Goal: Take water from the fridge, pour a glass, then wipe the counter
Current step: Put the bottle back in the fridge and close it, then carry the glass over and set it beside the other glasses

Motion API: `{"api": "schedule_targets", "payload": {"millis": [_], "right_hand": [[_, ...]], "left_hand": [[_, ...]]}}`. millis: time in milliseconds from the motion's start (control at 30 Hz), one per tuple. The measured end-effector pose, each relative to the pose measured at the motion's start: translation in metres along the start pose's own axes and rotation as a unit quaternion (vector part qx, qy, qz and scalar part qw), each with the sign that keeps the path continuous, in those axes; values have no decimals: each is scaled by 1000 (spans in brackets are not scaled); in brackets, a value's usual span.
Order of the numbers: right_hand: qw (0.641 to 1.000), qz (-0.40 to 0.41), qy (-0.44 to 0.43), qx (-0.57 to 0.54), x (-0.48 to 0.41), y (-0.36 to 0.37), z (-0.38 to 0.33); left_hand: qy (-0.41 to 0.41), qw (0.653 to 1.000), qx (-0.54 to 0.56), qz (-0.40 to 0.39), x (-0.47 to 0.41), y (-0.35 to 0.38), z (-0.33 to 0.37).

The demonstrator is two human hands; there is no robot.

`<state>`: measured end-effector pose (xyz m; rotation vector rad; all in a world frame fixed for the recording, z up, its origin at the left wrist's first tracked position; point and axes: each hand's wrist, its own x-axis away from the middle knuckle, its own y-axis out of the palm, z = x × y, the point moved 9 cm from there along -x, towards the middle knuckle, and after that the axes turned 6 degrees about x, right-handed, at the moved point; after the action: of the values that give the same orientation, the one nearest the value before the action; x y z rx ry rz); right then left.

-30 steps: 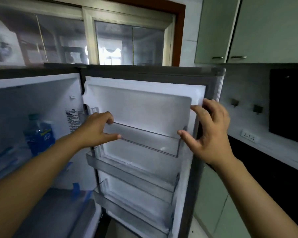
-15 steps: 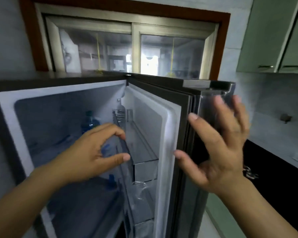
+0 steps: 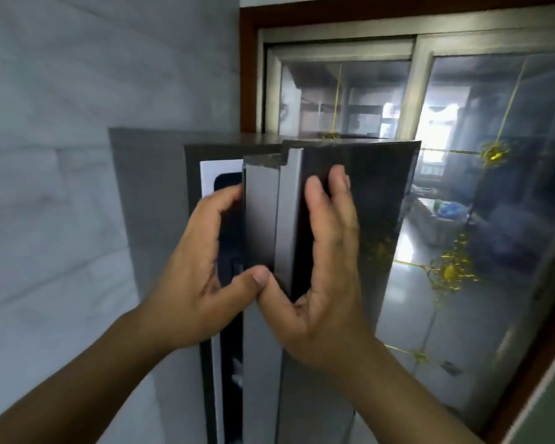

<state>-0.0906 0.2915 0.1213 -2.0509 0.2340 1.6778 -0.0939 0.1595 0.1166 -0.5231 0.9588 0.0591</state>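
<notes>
The grey fridge door [image 3: 261, 219] faces me edge-on, standing only a narrow gap off the fridge body [image 3: 148, 203]. My left hand [image 3: 193, 283] grips the door's edge, fingers hooked behind it into the gap, thumb on the front of the edge. My right hand [image 3: 327, 283] lies flat against the dark glossy outer face of the door [image 3: 382, 203], its thumb touching the left thumb. Through the gap I see only a white inner rim and dark interior. No water bottle, glass or cloth is visible.
A pale tiled wall [image 3: 45, 155] fills the left side. Behind the fridge is a brown-framed sliding window [image 3: 462, 123]. A strip of green cabinet [image 3: 551, 395] shows at the lower right corner.
The door has swung from wide open to nearly shut. The fridge interior with the blue-labelled bottle has gone out of sight. Both hands have come together on the door's edge.
</notes>
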Motion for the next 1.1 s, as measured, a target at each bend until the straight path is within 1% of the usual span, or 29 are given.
{"api": "schedule_targets", "payload": {"millis": [100,200,300,433,533,633,733,800,867,933,967,1033,1100], "right_hand": [[999,-23,-25,23,-2,40,7],[996,-65,-36,42,-1,77,13],[995,-59,-48,64,2,96,18],[995,-28,-60,79,4,99,22],[994,-34,-60,87,5,99,22],[993,-55,-47,94,6,95,19],[991,-103,-12,83,16,81,16],[987,-144,33,70,32,67,22],[976,-175,96,90,58,48,34],[957,-205,151,136,94,23,44],[947,-223,171,157,111,14,48],[912,-264,233,210,155,-18,57],[867,-283,313,265,203,-65,63]], "left_hand": [[14,994,-89,60,2,-23,-5],[42,968,-238,74,4,-29,-9],[43,947,-300,102,9,-31,-16],[43,953,-280,110,8,-29,-18],[32,959,-261,107,8,-28,-22],[28,964,-245,102,12,-27,-18],[82,965,-224,113,21,-18,2],[134,962,-224,85,24,-5,14],[166,957,-236,25,23,16,11],[170,955,-239,-37,24,43,-1],[156,957,-236,-60,26,51,-9],[124,967,-188,-120,36,86,-19],[111,961,-147,-206,57,142,-18]]}}
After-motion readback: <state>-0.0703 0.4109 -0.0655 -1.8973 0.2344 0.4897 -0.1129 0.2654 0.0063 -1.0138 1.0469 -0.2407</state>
